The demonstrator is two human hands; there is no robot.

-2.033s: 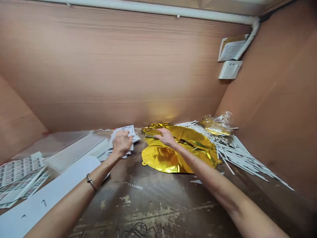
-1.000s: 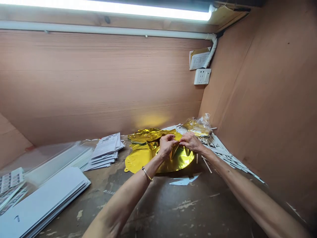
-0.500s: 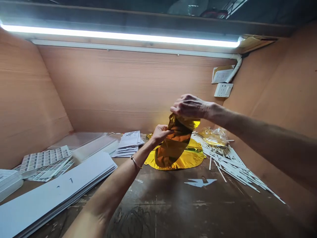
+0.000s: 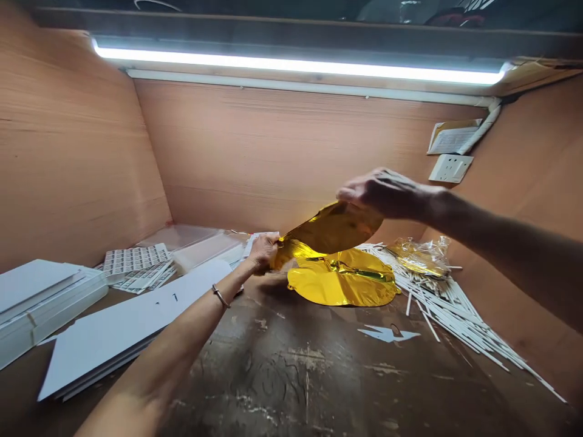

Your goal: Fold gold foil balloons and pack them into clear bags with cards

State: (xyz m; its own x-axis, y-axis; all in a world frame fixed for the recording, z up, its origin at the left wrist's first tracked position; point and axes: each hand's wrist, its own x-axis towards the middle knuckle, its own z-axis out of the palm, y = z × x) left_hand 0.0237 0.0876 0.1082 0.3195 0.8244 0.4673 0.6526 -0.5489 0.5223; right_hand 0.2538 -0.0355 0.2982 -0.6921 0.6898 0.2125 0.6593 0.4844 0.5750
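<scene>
Over the scuffed workbench [image 4: 319,376] you are pulling one gold foil balloon [image 4: 330,230] taut in mid-air, left hand [image 4: 263,252] pinching its low end, right hand [image 4: 387,194] clamping its raised edge; crumpled a moment ago, it is now hanging clear above the foil pile [image 4: 346,285].

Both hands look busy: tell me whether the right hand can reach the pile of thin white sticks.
Likely yes, once freed: the right hand grips the raised gold foil sheet, but the pile of thin white sticks lies uncovered below it.
</scene>
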